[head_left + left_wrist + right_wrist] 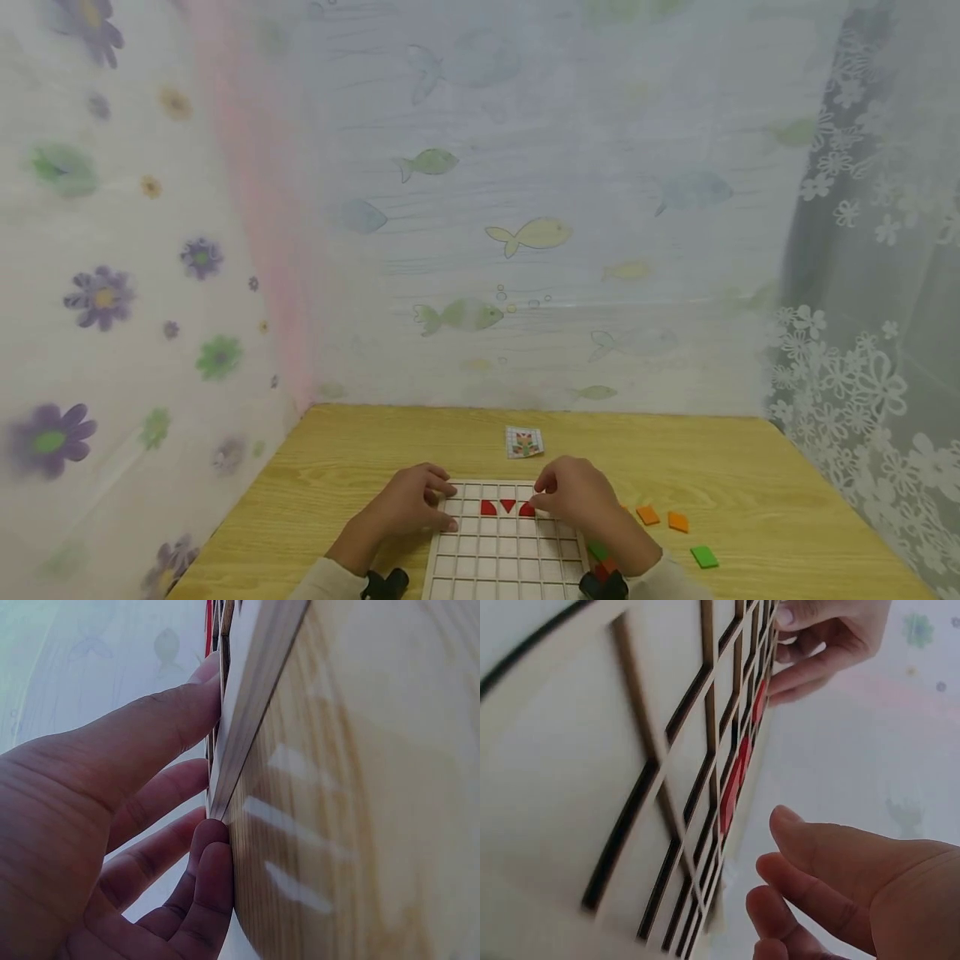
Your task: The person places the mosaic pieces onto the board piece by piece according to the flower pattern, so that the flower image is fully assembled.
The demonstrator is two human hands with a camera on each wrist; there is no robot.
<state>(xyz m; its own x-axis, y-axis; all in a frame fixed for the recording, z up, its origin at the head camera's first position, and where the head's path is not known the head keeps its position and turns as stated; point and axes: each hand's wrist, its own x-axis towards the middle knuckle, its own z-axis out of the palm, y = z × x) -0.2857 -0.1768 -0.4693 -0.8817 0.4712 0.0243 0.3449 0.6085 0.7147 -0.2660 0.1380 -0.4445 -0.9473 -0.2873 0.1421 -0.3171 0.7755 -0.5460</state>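
A pale wooden grid board point(487, 546) lies on the table. In one of its upper rows sit a red quarter-round tile point(488, 507), a red triangular tile point(507, 506) and another red quarter-round tile point(527, 509). My left hand point(414, 500) rests at the board's upper left edge. Its thumb point(165, 724) lies over the rim, while the lower fingers bend beside the corner in the left wrist view. Over the upper right part is my right hand point(577, 492), fingertips right by the rightmost red tile. Nothing shows between its loosely bent fingers point(772, 904) in the right wrist view.
Behind the board lies a small card point(524, 442) with a coloured tile pattern. To the right are orange tiles point(678, 522) and a green tile point(704, 557). Another green tile point(598, 551) and a red piece point(606, 569) show partly beside the right forearm. Printed curtains surround the table.
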